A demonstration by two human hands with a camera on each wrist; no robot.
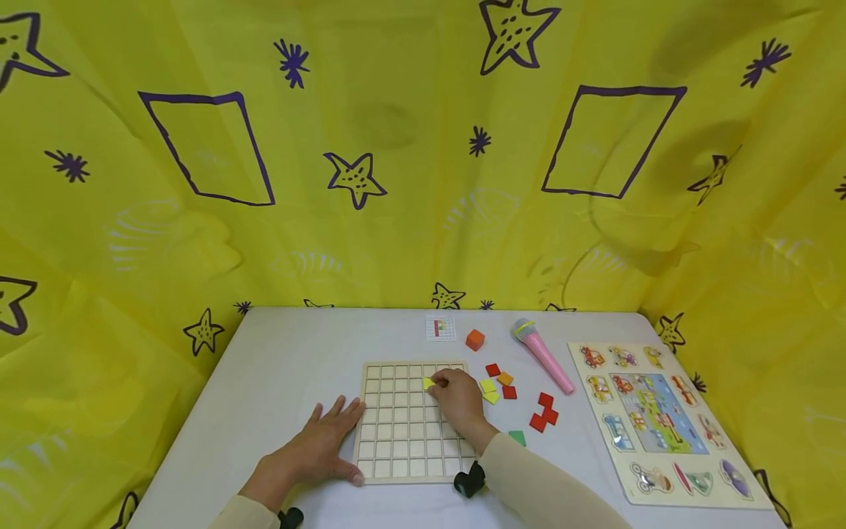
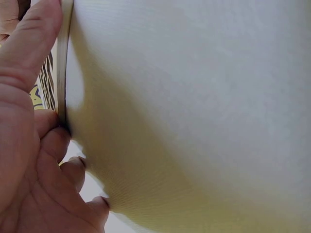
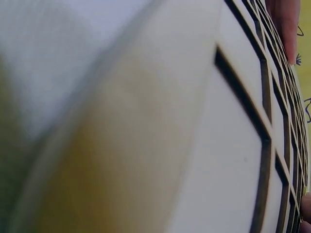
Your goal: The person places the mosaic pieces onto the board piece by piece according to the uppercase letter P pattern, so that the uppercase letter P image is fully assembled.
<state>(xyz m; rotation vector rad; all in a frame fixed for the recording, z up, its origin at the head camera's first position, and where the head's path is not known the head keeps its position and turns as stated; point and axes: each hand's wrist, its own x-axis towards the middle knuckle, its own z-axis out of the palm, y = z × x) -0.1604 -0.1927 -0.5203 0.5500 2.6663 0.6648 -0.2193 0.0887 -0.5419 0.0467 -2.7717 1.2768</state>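
A wooden grid board (image 1: 384, 450) with rows of square cells lies flat on the table. Along its left edge rests my left hand (image 1: 324, 441), fingers spread and thumb near the front corner. In the left wrist view, the thumb and fingertips of that hand (image 2: 29, 126) touch the board's side (image 2: 62, 73). Reaching over the upper right of the grid, my right hand (image 1: 460, 402) pinches a small yellow square tile (image 1: 427, 383) at a cell in an upper row. The right wrist view shows mostly the grid's cells (image 3: 223, 145) close up, with fingertips at the right border.
Right of the board lie yellow tiles (image 1: 487, 386), an orange tile (image 1: 505, 378), several red tiles (image 1: 546, 400) and a green tile (image 1: 518, 438). Behind are a pattern card (image 1: 440, 328), an orange cube (image 1: 475, 339) and a pink toy microphone (image 1: 548, 361). A picture puzzle (image 1: 611, 411) occupies the far right.
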